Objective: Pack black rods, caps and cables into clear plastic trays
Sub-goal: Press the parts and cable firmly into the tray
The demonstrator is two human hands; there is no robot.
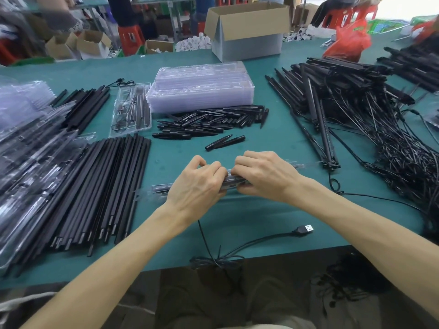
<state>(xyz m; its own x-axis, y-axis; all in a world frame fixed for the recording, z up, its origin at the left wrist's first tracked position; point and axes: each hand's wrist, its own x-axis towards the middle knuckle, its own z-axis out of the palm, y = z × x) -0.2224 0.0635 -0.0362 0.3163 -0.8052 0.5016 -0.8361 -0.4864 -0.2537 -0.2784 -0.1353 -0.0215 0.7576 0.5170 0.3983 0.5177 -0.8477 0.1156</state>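
A long clear plastic tray (159, 188) with black parts inside lies across the green table (249, 214) in front of me. My left hand (197, 184) and my right hand (263, 174) both grip its middle, fingers curled over it, knuckles almost touching. A black cable (256, 241) with a USB plug (305, 229) runs from under my left hand to the table's near edge, where a tied bundle hangs. Black rods (104, 193) lie in a pile to the left. Pointed black caps (209, 122) lie heaped beyond my hands.
A stack of empty clear trays (202, 86) sits behind the caps, one filled tray (130, 110) to its left. Packed trays (26, 148) pile at far left. A tangle of rods with cables (368, 119) fills the right. A cardboard box (247, 29) stands at the back.
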